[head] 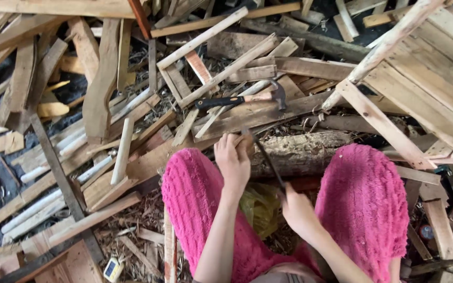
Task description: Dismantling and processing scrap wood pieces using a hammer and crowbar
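Note:
I sit with my knees in fluffy pink trousers (200, 204) apart over a pile of scrap wood. My left hand (233, 157) is closed around the far end of a thin dark metal rod (266, 160), close to a rough log (300, 152). My right hand (295, 209) grips the near end of the same rod. A claw hammer (242, 99) with a black and wooden handle lies untouched on a plank (258, 115) beyond the log.
Loose planks, slats and offcuts cover the ground all around. A wooden frame of boards (425, 78) with a pale pole (389, 42) leans at the right. A yellow bag (260, 207) lies between my knees. A small yellow tape measure (112, 269) lies at bottom left.

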